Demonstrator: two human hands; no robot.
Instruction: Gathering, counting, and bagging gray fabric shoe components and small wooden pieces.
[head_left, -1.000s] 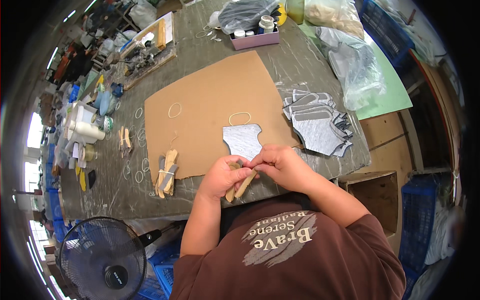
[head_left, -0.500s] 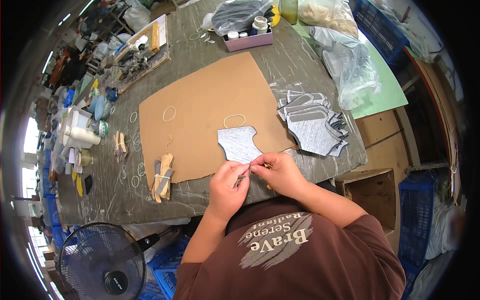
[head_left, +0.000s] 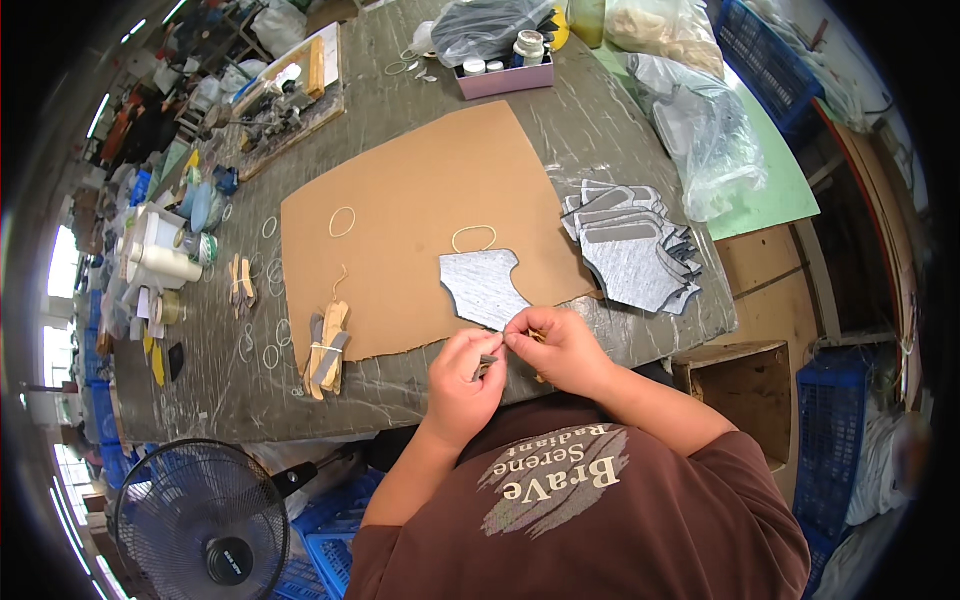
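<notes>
My left hand (head_left: 462, 385) is closed, with a small dark grey strip (head_left: 487, 364) sticking out between its fingers. My right hand (head_left: 565, 352) is closed too, and bits of a tan strip (head_left: 538, 336) show under its curled fingers. Both hands' fingertips meet in a pinch at the table's near edge; what is pinched there is too small to make out. Just beyond them a light grey cut piece (head_left: 482, 285) with a dark edge lies flat on a brown cardboard sheet (head_left: 420, 180). A pale rubber band (head_left: 474, 239) lies at its far edge.
Stacked grey cut pieces (head_left: 630, 260) lie to the right. On the left are a banded bundle of tan and grey strips (head_left: 327, 350), a smaller bundle (head_left: 242, 287) and loose rubber bands. A pink box (head_left: 508, 82) holds jars at the back. A black fan (head_left: 203, 515) stands at lower left.
My hands stay pinched together in nearly the same place, with slight finger movement. The whole view has shifted a little; the cut piece and bundles lie as before.
</notes>
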